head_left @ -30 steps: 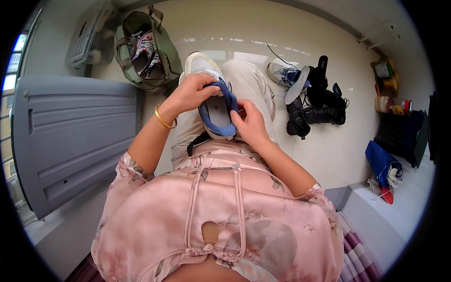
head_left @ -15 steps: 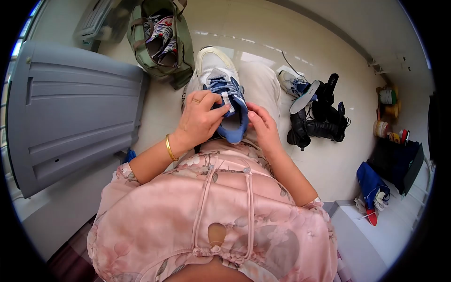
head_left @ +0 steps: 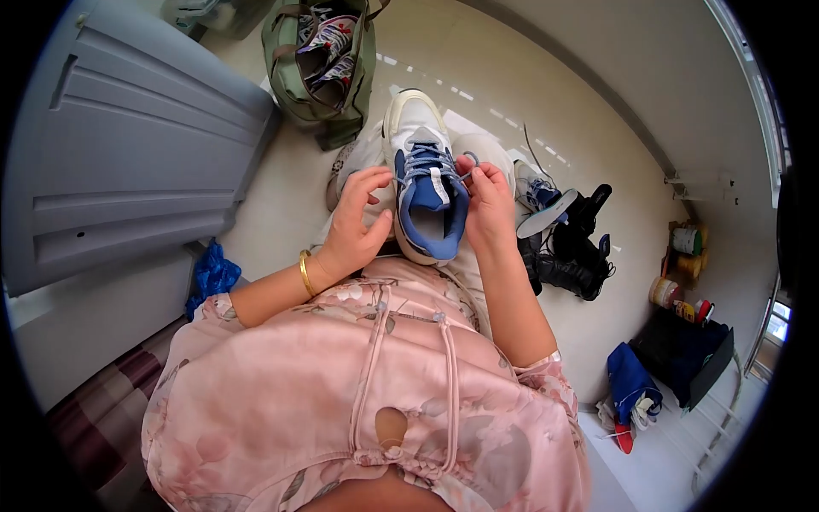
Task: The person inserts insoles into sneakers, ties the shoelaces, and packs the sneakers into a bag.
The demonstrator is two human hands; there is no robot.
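Pinching a blue-grey lace [head_left: 471,160] between thumb and finger, your right hand [head_left: 489,200] is at the three o'clock side of the white and blue shoe [head_left: 426,189]. The shoe sits sole down over your pale trousers [head_left: 368,148], between your hands, toe towards twelve and heel towards six, near your pink shirt [head_left: 281,384]. Your left hand [head_left: 352,225] is just beside it at nine o'clock, thumb and fingers apart; I cannot tell whether a fingertip touches it. From there, a green bag [head_left: 294,111] holding patterned shoes [head_left: 333,36] stands at eleven o'clock, an insole [head_left: 546,214] lies near three, black boots [head_left: 580,277] lie at four, and a blue plastic bag [head_left: 215,271] is at eight.
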